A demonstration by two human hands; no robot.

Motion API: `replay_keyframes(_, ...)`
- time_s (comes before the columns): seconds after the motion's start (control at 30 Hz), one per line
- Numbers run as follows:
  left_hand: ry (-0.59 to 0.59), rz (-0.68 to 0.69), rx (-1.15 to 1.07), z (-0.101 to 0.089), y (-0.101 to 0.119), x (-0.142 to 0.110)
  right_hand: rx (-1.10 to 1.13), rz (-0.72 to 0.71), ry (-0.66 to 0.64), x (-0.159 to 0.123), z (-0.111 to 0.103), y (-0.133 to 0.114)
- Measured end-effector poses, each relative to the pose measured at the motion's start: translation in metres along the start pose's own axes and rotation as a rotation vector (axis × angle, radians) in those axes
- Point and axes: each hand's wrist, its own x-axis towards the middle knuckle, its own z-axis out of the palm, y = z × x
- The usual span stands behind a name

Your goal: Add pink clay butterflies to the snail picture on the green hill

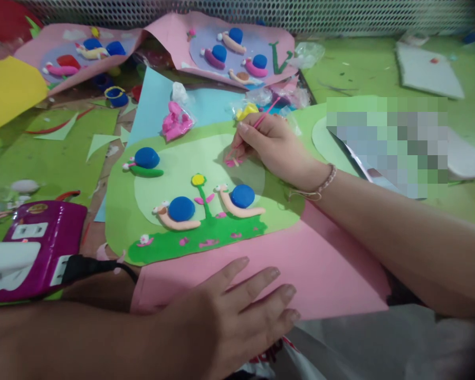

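My left hand (241, 311) lies flat on the pink paper (332, 279), fingers spread and nothing held. My right hand (271, 142) is closed round a thin pink stick tool (268, 112). The tool's lower end is hidden by the fingers, close to a small pink clay piece (233, 162) on the green picture sheet (116, 216). On this sheet are clay snails with blue shells, one green-bodied (146, 158) and two peach-bodied (181, 209). Between the two stands a yellow clay flower (198, 180) above a strip of green clay grass (166, 245) with pink bits.
Bags of pink clay (177, 121) and yellow clay (247, 111) lie behind the sheet. More snail pictures (237, 53) stand at the back. A purple power strip (69, 227) with a plugged-in black cable is at left. A partly pixelated phone (352, 150) lies at right.
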Motion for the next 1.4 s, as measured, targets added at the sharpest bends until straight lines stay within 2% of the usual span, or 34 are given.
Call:
replay_keyframes(0.37, -0.012, 0.002, -0.003, -0.0009, -0.0006, -0.0002, 0.078, 0.029, -0.042, 0.0003, -0.0012, 0.0026)
replay_keyframes(1.0, -0.01, 0.006, 0.006, -0.0014, 0.0002, 0.0001, 0.169, 0.018, -0.02, 0.0044, -0.0023, 0.0075)
replay_keyframes(1.23, -0.027, -0.002, 0.022, -0.0017, -0.0004, 0.0001, 0.005, 0.024, 0.021, 0.0021, 0.0002, 0.0039)
replay_keyframes(1.4, -0.024, 0.001, 0.026, -0.0017, -0.0004, 0.0002, -0.002, 0.037, 0.051, 0.0012, 0.0008, 0.0034)
